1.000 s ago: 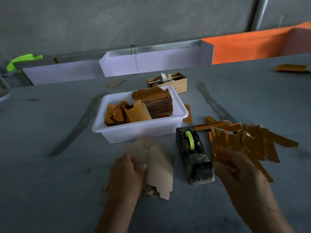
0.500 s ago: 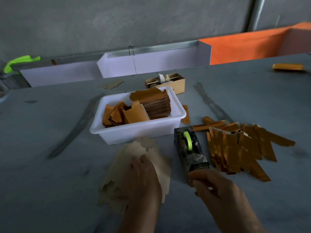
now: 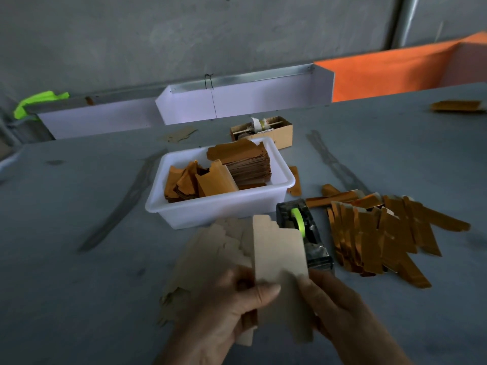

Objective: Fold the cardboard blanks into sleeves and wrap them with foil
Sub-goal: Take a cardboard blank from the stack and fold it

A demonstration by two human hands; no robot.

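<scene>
**Blank in hand, fold about to begin**

While gripped at its lower end by both hands, stands lifted off the worktop near the front edge: one cardboard blank (image 3: 279, 254), pale, notched at the top. Left hand (image 3: 224, 309) pinching it, thumb laid across the face, fingers curled behind. Right hand (image 3: 340, 306) holding the opposite edge, fingers wrapped behind the card and mostly hidden. Beneath and just left, a fanned stack of blanks (image 3: 210, 248) lying flat. Just behind the held card, a tape dispenser (image 3: 303, 230) with a green roll. Right of that, spread toward the right edge, foil strips (image 3: 382, 233). Toward mid-worktop, a white tub (image 3: 218, 209) holding foil-wrapped sleeves (image 3: 237, 167).

Step in hand, by the look of it: folding, at the very start. Next move likely calls for creasing along the scored lines into a sleeve, then reaching right for one foil strip.
</scene>
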